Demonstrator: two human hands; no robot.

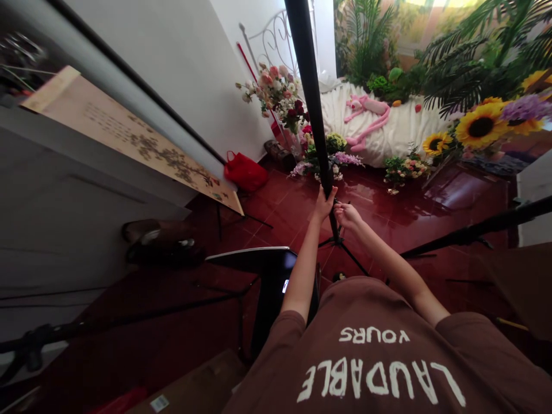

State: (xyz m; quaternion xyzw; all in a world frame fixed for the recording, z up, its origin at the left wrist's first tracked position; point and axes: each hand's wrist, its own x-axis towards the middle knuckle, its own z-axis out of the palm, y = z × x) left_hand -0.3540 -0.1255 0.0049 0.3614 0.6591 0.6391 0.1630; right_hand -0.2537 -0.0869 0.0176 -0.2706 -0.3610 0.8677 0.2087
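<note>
A black tripod stand (317, 109) rises upright in front of me, its thin legs (351, 257) spread on the floor. My left hand (324, 203) is closed around its pole, thumb and fingers against the shaft. Just to the right, my right hand (347, 216) is held against the side of the same pole, with its fingers pinched together. A small dark part shows at those fingertips, too small to make out clearly.
A black chair (276, 270) stands close on my left. Another black pole (478, 230) slants in from the right. A hanging scroll (142, 138), a red bag (245, 171), flowers (276, 86), sunflowers (480, 123) and a pink plush toy (366, 109) on white cloth surround the red tiled floor (276, 213).
</note>
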